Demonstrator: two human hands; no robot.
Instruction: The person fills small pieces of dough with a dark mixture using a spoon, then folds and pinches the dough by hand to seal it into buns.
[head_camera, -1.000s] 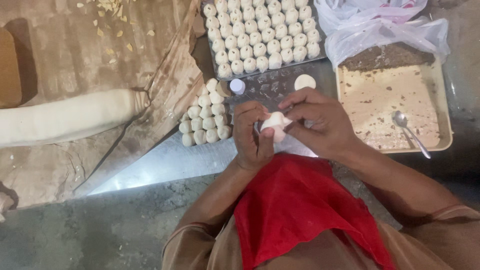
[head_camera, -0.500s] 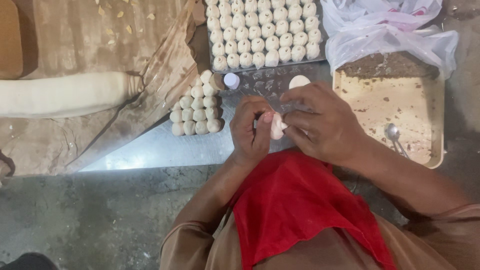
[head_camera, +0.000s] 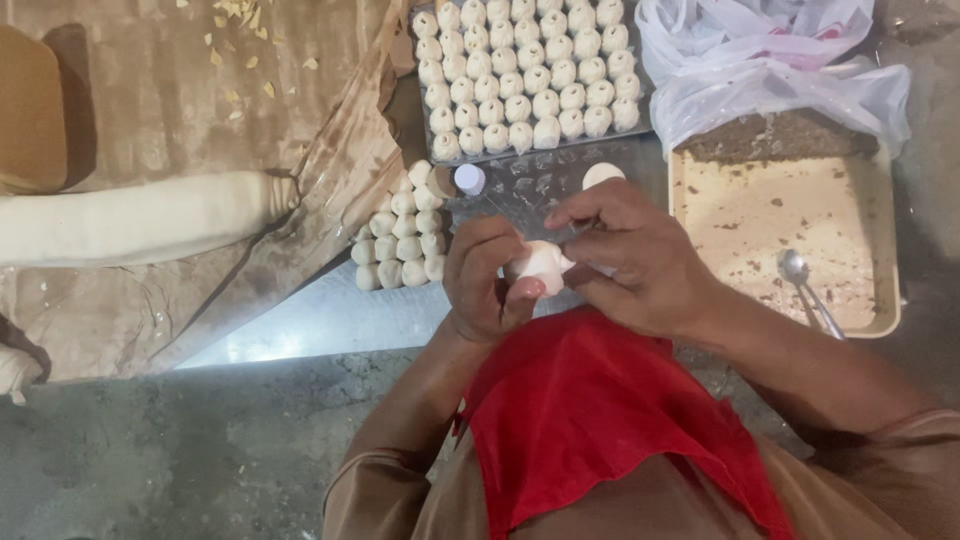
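My left hand cups a small white dough piece in its fingers. My right hand pinches the top edge of the same piece from the right. Both hands hover above a red cloth on my lap. Just beyond them lie a flat dough disc and a small white cap on a metal tray.
Rows of several shaped white dumplings fill the tray's far end; a smaller cluster lies left. A beige tray with brown filling and a spoon is right. A long dough roll lies on brown plastic at left. White plastic bags sit behind.
The view has shifted slightly. My fingers have kept working around the dough piece, which stays between both hands.
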